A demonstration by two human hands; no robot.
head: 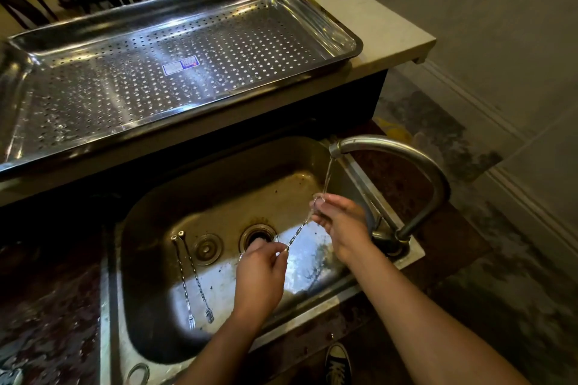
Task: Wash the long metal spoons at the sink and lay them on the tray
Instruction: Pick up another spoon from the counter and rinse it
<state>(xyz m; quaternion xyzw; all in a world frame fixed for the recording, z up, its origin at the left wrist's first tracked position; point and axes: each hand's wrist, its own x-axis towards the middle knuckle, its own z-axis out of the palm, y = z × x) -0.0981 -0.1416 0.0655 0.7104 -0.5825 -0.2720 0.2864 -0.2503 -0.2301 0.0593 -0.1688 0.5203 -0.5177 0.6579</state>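
While water runs from the tap [387,150], the left hand [259,272] pinches one end of a long spoon [298,231] and the right hand [341,222] closes around the other, probably the bowl. Two more spoons [192,278] lie in the sink [219,184]; the tray [175,50] sits behind.
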